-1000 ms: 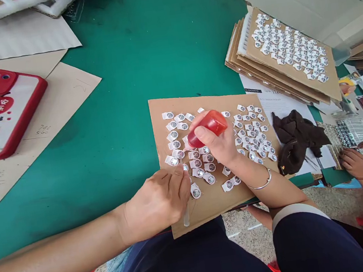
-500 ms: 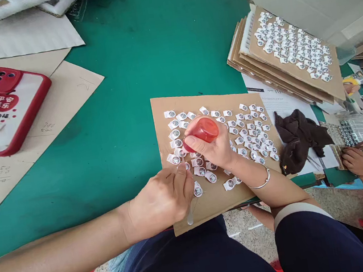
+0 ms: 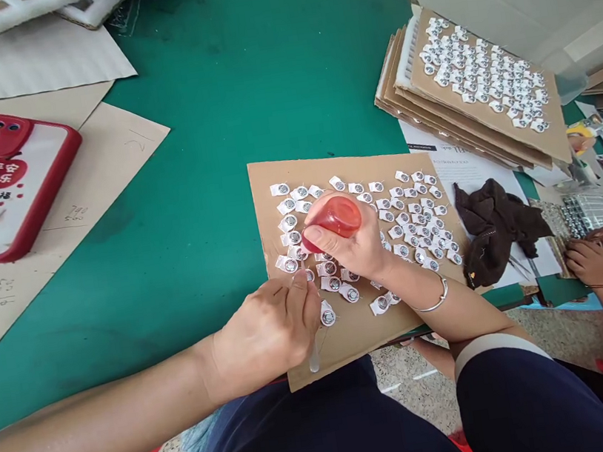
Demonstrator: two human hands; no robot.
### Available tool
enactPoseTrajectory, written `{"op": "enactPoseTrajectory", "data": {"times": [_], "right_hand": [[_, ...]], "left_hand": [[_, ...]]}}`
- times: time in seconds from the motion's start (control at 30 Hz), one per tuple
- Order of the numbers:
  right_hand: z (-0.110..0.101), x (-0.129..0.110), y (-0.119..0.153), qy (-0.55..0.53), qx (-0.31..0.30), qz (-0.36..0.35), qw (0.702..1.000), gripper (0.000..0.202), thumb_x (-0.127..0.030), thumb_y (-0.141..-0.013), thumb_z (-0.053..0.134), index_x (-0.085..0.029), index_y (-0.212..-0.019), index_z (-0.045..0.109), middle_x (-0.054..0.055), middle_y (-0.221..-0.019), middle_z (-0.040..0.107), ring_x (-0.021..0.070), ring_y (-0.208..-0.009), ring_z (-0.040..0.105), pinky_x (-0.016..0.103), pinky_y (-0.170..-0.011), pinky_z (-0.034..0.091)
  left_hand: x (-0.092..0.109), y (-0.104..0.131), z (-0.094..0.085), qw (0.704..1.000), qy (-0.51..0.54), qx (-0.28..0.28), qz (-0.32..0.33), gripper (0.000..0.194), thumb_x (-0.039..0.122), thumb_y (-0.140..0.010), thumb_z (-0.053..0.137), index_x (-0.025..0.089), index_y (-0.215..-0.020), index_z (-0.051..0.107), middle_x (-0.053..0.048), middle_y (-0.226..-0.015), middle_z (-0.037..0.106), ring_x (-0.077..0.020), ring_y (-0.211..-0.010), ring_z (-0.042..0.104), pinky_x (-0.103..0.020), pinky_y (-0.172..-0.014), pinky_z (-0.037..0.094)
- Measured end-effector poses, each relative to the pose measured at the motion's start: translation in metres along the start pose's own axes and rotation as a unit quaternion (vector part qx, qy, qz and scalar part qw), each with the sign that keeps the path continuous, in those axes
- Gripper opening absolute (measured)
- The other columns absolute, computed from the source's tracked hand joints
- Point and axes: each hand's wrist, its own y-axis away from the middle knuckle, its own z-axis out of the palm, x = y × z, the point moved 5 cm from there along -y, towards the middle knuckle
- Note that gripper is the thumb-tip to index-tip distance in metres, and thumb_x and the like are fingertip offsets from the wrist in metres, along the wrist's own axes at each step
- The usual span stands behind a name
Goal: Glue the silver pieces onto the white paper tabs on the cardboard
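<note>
My right hand (image 3: pixel 367 248) is wrapped round a translucent red squeeze bottle (image 3: pixel 341 217), tilted with its tip toward my left hand. Close to that tip, my left hand (image 3: pixel 279 324) pinches a thin stick-like tool (image 3: pixel 314 362), whose pale, rounded end pokes out below the fist. Its upper end is too fine to make out. Both hands are over a brown cardboard sheet (image 3: pixel 362 341) on the table. Many small white tags with round, dark-and-silver pieces (image 3: pixel 327 313) lie on it in rough rows. My right hand hides some of them.
A phone in a red-edged case (image 3: pixel 57 159) lies on papers at left. Stacked cardboard sheets (image 3: pixel 401 96) bearing similar pieces stand at back right, near a dark cloth (image 3: pixel 496 228). At far right, another person's hands (image 3: pixel 592 263) work beside a tray of small parts.
The view has shifted very slightly. Both hands keep the same grip and stay almost in place over the cardboard.
</note>
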Motion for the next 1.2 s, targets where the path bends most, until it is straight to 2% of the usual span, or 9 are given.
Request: {"op": "enactPoseTrajectory", "data": {"times": [0.23, 0.53, 0.97, 1.2], "right_hand": [[0.0003, 0.0014, 0.0003, 0.0, -0.003, 0.012, 1.0, 0.014, -0.034, -0.077, 0.065, -0.022, -0.078, 0.058, 0.0, -0.075, 0.062, 0.0146, -0.071, 0.059, 0.034, -0.066, 0.052], [0.0006, 0.0004, 0.0001, -0.021, -0.001, 0.002, 1.0, 0.01, -0.027, -0.076, 0.067, -0.021, -0.078, 0.059, 0.0, -0.075, 0.062, 0.0146, -0.071, 0.059, 0.034, -0.066, 0.051], [0.0016, 0.0036, 0.0002, -0.01, 0.002, 0.004, 1.0, 0.014, -0.033, -0.079, 0.064, -0.022, -0.077, 0.057, 0.0, -0.074, 0.06, 0.014, -0.068, 0.058, 0.033, -0.063, 0.051], [0.002, 0.0076, 0.0012, -0.009, -0.006, 0.033, 0.999, 0.016, -0.037, -0.079, 0.064, -0.023, -0.078, 0.056, 0.0, -0.074, 0.06, 0.0131, -0.062, 0.057, 0.033, -0.061, 0.052]], "left_hand": [[0.0002, 0.0002, -0.0002, 1.0, -0.003, 0.003, 0.0, 0.02, 0.002, -0.08, 0.049, -0.006, -0.096, 0.058, -0.024, -0.086, 0.067, -0.0282, -0.075, 0.066, -0.035, -0.057, 0.054], [0.0011, 0.001, -0.0002, 1.0, -0.008, -0.005, 0.003, 0.021, 0.002, -0.079, 0.05, -0.005, -0.097, 0.058, -0.023, -0.087, 0.067, -0.0283, -0.077, 0.066, -0.034, -0.057, 0.053], [0.0008, 0.0013, -0.0001, 1.0, -0.009, 0.005, -0.001, 0.02, 0.003, -0.08, 0.05, -0.004, -0.096, 0.058, -0.023, -0.087, 0.067, -0.0283, -0.078, 0.065, -0.035, -0.059, 0.053], [0.0002, 0.0016, 0.0013, 1.0, -0.012, -0.006, 0.004, 0.021, 0.003, -0.079, 0.051, -0.004, -0.098, 0.059, -0.023, -0.09, 0.067, -0.0281, -0.079, 0.065, -0.035, -0.06, 0.053]]}}
